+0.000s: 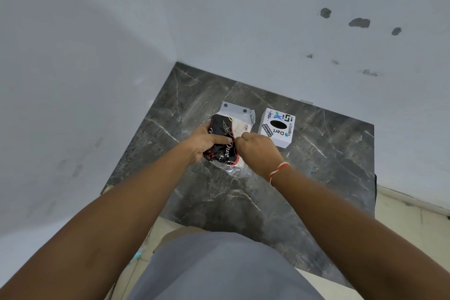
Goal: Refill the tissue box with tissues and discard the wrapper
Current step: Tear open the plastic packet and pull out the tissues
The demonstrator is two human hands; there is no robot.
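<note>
A tissue pack (230, 129) in a black, red and clear plastic wrapper lies on the dark marble counter (316, 165). My left hand (203, 143) grips the pack from its left side, thumb across the black print. My right hand (260, 151) pinches the wrapper at the pack's near right edge, fingers closed on the plastic. A white cube tissue box (277, 128) with stickers and a dark oval slot on top stands just right of the pack, not touched by either hand.
A flat white plate with two dark holes (235, 107) lies behind the pack, partly under it. White walls meet in a corner at the counter's far left. The counter's right edge drops to a pale floor (411, 226).
</note>
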